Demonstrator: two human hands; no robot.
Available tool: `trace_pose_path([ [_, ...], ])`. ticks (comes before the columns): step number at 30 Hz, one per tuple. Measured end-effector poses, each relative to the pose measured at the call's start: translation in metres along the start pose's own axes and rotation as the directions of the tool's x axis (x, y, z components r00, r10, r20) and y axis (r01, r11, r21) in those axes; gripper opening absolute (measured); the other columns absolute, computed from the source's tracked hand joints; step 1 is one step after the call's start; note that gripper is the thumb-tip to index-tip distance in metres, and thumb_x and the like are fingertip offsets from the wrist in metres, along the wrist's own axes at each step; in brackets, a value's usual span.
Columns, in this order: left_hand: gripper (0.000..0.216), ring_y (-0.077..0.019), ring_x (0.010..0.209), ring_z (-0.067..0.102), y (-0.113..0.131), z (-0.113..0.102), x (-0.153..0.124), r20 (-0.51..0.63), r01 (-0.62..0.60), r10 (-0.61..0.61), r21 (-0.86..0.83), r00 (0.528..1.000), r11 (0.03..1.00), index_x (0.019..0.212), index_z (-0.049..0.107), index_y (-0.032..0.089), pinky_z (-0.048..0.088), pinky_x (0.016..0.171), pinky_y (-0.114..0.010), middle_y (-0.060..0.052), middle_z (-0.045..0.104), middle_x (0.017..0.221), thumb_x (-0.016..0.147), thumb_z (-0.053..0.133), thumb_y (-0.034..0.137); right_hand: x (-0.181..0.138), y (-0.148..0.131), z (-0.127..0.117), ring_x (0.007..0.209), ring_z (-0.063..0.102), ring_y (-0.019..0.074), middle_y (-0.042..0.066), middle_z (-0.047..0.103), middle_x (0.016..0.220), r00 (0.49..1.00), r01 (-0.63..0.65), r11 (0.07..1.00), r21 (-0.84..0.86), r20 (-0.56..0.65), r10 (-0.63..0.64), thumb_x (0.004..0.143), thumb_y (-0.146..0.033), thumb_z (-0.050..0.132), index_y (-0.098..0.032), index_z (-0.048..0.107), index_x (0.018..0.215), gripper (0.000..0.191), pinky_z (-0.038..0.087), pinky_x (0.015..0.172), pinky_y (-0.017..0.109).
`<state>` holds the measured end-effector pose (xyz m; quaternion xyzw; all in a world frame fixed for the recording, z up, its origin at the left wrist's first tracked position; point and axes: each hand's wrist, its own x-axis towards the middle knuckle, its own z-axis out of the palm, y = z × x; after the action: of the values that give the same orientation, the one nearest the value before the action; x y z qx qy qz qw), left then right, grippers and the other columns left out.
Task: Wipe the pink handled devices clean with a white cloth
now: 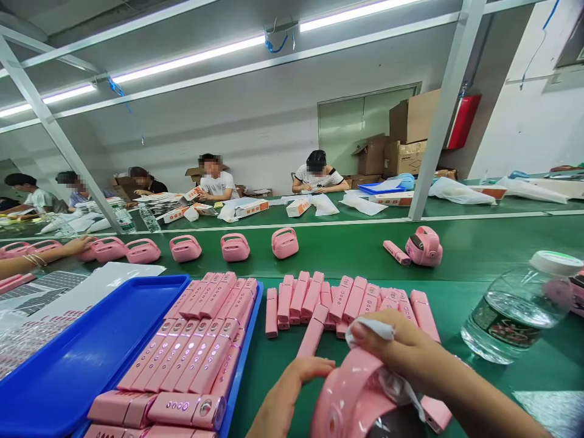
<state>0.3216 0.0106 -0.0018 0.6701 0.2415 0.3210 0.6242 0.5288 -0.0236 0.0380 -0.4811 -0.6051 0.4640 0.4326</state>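
At the near edge of the green table [479, 255], both hands are busy with a pink rounded casing [351, 395] that sits low in view, partly cut off by the bottom of the frame. The right hand [401, 353] presses a white cloth [374, 330] against the top of the casing, fingers bent around the cloth so that it is pinched between fingertips and plastic. The left hand [296, 380] rests against the casing's left side, fingers curled onto it as if steadying it; how firm that grip is cannot be told.

Judging from this, the step in hand is wiping the casing's surface. The next move seems to call for a steady hold from the left hand while the cloth travels along the curve, and perhaps a turn of the casing to reach the unwiped side.

Just beyond the hands lies a row of pink bars [347, 301], and to the left a blue tray [68, 365] carries more of them. A clear water bottle [515, 310] lies on its side toward the right edge. Farther off, pink handled units [235, 246] stand in a line along the belt.
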Motion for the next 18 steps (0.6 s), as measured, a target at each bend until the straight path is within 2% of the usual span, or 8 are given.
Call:
trace_pose_path([
  [3,0.046,-0.0247,0.096,0.055,0.007,0.007,0.01,0.129,-0.091,0.09,0.002,0.988,0.996,0.103,0.067,0.022,0.04,0.088,-0.033,-0.007,0.061,0.102,0.065,0.073,0.047,0.008,0.005,0.008,0.053,0.024,0.0072,-0.005,0.028,0.055,1.0,-0.017,0.996,0.086,-0.005,0.018,0.079,-0.066,0.053,-0.016,0.038,0.057,0.057,0.018,0.048,0.022],
  [6,0.036,-0.0187,0.087,0.053,0.012,0.018,0.016,0.139,-0.095,0.123,-0.191,0.983,0.977,0.09,0.07,0.02,0.04,0.078,-0.026,-0.005,0.058,0.095,0.066,0.073,0.047,0.019,0.01,0.012,0.051,0.028,0.0065,-0.005,0.033,0.055,0.982,-0.02,0.979,0.201,-0.178,0.057,0.075,-0.066,0.058,-0.015,0.042,0.061,0.055,0.023,0.047,0.02],
  [9,0.032,-0.0159,0.08,0.056,0.012,0.025,0.019,0.019,0.009,-0.001,-0.412,1.0,0.911,0.079,0.072,0.019,0.042,0.075,-0.024,-0.003,0.063,0.09,0.056,0.081,0.039,0.025,0.014,0.008,0.052,0.037,0.0069,-0.004,0.045,0.061,0.916,0.055,0.948,0.312,-0.394,0.076,0.073,-0.058,0.067,-0.015,0.051,0.075,0.046,0.03,0.047,0.019],
  [11,0.027,-0.0186,0.083,0.061,0.01,0.027,0.019,-0.084,0.061,-0.148,-0.638,0.985,0.768,0.08,0.072,0.02,0.046,0.081,-0.028,-0.003,0.068,0.096,0.056,0.081,0.03,0.024,0.014,0.004,0.057,0.046,0.0079,-0.002,0.053,0.071,0.874,0.115,0.925,0.362,-0.479,0.079,0.074,-0.053,0.069,-0.016,0.056,0.091,0.043,0.037,0.051,0.018],
  [13,0.025,-0.0226,0.094,0.063,0.01,0.027,0.02,-0.175,0.017,-0.237,-0.77,0.956,0.638,0.087,0.071,0.02,0.046,0.089,-0.034,-0.006,0.069,0.102,0.063,0.075,0.022,0.017,0.012,0.002,0.059,0.05,0.0087,-0.001,0.057,0.071,0.855,0.154,0.916,0.371,-0.515,0.065,0.076,-0.054,0.067,-0.017,0.059,0.099,0.044,0.04,0.052,0.018],
  [15,0.027,-0.0222,0.097,0.063,0.012,0.026,0.022,-0.26,-0.05,-0.273,-0.802,0.926,0.595,0.098,0.068,0.019,0.047,0.09,-0.035,-0.008,0.07,0.102,0.071,0.068,0.018,0.009,0.009,0.005,0.056,0.05,0.0087,0.0,0.059,0.068,0.845,0.175,0.918,0.355,-0.533,0.045,0.078,-0.055,0.064,-0.017,0.063,0.1,0.044,0.041,0.05,0.017],
  [17,0.032,-0.0211,0.095,0.065,0.016,0.027,0.026,-0.279,-0.07,-0.307,-0.833,0.91,0.549,0.109,0.063,0.019,0.049,0.089,-0.034,-0.008,0.07,0.101,0.077,0.062,0.017,0.002,0.008,0.01,0.056,0.053,0.0088,0.001,0.064,0.071,0.864,0.19,0.937,0.294,-0.503,-0.017,0.082,-0.054,0.06,-0.02,0.066,0.1,0.039,0.045,0.051,0.016],
  [18,0.035,-0.0211,0.094,0.065,0.018,0.027,0.029,-0.277,-0.075,-0.321,-0.849,0.906,0.523,0.114,0.06,0.019,0.05,0.088,-0.035,-0.009,0.07,0.1,0.079,0.059,0.017,-0.001,0.008,0.014,0.064,0.059,0.0101,0.003,0.068,0.08,0.883,0.209,0.957,0.203,-0.46,-0.096,0.086,-0.051,0.056,-0.021,0.067,0.101,0.035,0.05,0.058,0.017],
])
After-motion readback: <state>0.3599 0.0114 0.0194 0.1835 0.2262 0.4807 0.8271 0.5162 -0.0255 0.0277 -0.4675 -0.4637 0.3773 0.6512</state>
